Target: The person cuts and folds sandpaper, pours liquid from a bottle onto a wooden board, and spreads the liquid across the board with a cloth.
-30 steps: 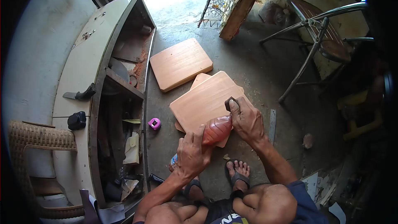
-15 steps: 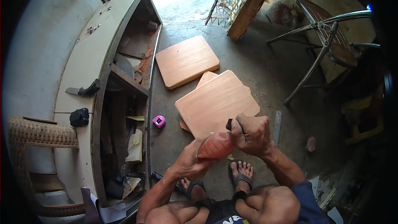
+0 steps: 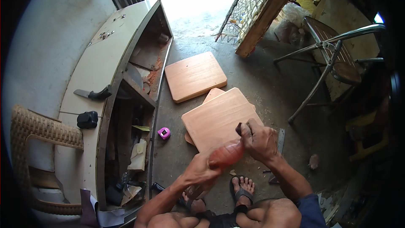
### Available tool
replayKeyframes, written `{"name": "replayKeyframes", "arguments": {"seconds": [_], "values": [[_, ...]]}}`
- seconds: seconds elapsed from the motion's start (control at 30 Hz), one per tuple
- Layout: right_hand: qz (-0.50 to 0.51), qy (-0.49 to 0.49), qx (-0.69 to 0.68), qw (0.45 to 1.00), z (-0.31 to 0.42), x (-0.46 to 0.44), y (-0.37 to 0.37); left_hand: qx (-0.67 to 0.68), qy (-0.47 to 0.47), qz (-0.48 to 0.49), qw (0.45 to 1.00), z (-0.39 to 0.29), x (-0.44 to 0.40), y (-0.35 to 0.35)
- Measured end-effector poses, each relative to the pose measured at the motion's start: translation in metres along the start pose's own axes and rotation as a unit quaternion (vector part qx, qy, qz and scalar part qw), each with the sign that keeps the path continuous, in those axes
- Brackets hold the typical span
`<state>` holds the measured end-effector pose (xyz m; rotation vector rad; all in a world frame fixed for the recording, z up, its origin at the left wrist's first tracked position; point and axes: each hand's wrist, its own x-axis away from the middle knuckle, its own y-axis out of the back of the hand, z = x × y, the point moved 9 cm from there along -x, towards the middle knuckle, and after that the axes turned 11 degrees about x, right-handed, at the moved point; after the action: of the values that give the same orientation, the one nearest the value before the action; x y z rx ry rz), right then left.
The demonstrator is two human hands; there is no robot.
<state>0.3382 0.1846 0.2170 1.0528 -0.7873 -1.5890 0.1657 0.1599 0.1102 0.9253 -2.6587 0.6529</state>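
Reddish plastic bottle (image 3: pixel 226 155) was wrapped up in the left hand (image 3: pixel 198 169), tilted, with its ribbed end right up by the right hand (image 3: pixel 259 140). That right hand had a small dark piece (image 3: pixel 238 129) pinched between thumb and fingers, couldn't really tell what it was. Just past the grip, the top wooden board (image 3: pixel 219 118) sat on the floor stack, with corners of a lower board (image 3: pixel 214 94) poking out at an angle underneath. Beyond those, off to the left, was another chunky board (image 3: pixel 196 76). Metal ruler (image 3: pixel 281 140) lay on the floor just right of the right hand, partly hidden by it. Pink tape measure (image 3: pixel 163 133) was left of the hands, near the long low cabinet (image 3: pixel 97 67). A black-handled knife (image 3: pixel 93 94) and a black case (image 3: pixel 87 119) were up on that, farther left. Way off right of the grip stood a metal-framed chair (image 3: pixel 337 55), and sandaled feet (image 3: pixel 241 188) were on the near side of the hands.
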Motion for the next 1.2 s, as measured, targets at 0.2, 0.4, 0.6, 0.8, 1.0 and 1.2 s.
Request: {"name": "replayKeyframes", "arguments": {"seconds": [0.2,0.4,0.6,0.8,1.0,1.2], "values": [[0.077,-0.182,0.072,0.978,-0.017,0.009,-0.023,-0.354,-0.239,-0.288,0.857,-0.037,0.010,0.002],[0.011,-0.125,0.009,0.992,0.005,-0.001,0.006,-0.353,-0.306,-0.289,0.836,-0.061,0.021,-0.009],[-0.037,0.030,-0.035,0.998,0.042,0.003,0.026,-0.190,-0.320,-0.111,0.922,-0.063,0.020,-0.006],[0.007,0.220,0.025,0.975,0.092,0.016,0.041,0.012,-0.222,0.081,0.972,-0.044,0.021,-0.015],[0.012,0.309,-0.043,0.950,0.117,0.032,0.042,0.118,-0.122,0.234,0.957,-0.025,0.025,-0.046],[0.074,0.359,-0.074,0.927,0.133,0.041,0.045,0.121,-0.053,0.339,0.932,-0.009,0.022,-0.071]]}}
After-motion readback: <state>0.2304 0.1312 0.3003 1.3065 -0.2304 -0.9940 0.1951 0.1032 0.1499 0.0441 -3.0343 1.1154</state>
